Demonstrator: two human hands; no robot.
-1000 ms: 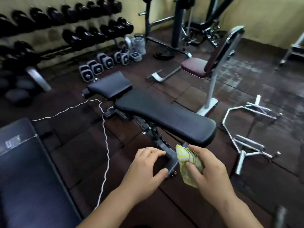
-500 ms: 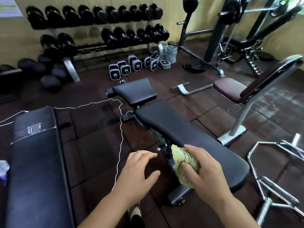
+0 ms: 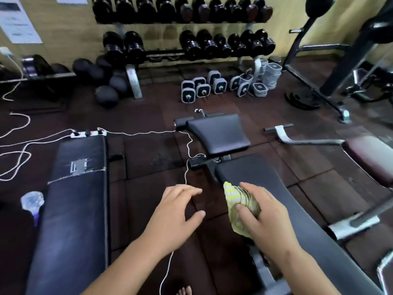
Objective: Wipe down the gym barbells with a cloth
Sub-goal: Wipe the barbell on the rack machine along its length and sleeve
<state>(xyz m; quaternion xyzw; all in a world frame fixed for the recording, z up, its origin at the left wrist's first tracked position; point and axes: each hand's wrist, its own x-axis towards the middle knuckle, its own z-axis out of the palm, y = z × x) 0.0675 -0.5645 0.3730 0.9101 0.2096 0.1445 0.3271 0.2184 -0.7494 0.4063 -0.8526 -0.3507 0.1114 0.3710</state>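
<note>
My right hand [image 3: 263, 218] grips a bunched yellow-and-white striped cloth [image 3: 238, 203] above the near end of a black adjustable bench [image 3: 265, 184]. My left hand [image 3: 176, 213] hovers beside it over the dark floor, fingers relaxed and spread, holding nothing. A two-tier rack of black dumbbells [image 3: 191, 43] stands against the far wall. Several small grey-ended dumbbells [image 3: 212, 86] sit on the floor in front of it. No long barbell shows in this view.
A flat black bench [image 3: 72, 201] lies at the left with a clear plastic bottle [image 3: 32, 201] beside it. White cords [image 3: 187, 158] and a power strip [image 3: 88, 133] run across the floor. A maroon-seat bench [image 3: 370, 158] and a black machine frame [image 3: 331, 67] stand at the right.
The view has swung left and up, bringing the dumbbell rack and left bench into sight. The chrome bar frame at the right has left the view. My left hand has come off the bench's frame.
</note>
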